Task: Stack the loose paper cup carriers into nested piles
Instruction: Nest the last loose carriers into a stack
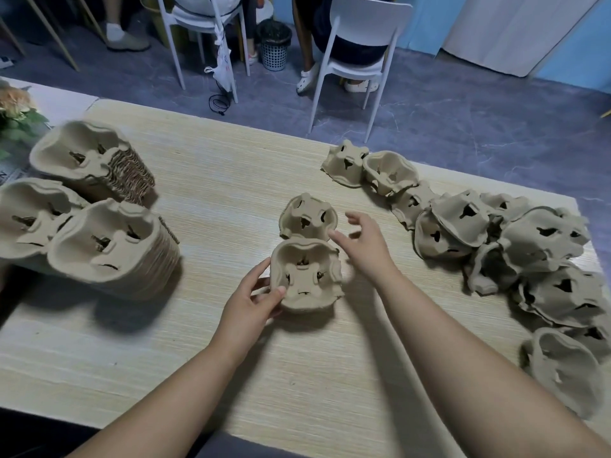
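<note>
Gripping the near carrier (307, 276), left hand (251, 302); right hand (367, 239) hovering, fingers (340, 239) loosely spread.

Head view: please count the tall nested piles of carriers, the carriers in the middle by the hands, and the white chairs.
tall nested piles of brown moulded-pulp cup carriers: 3
brown moulded-pulp carriers in the middle: 2
white plastic chairs: 2
Total: 7
</note>
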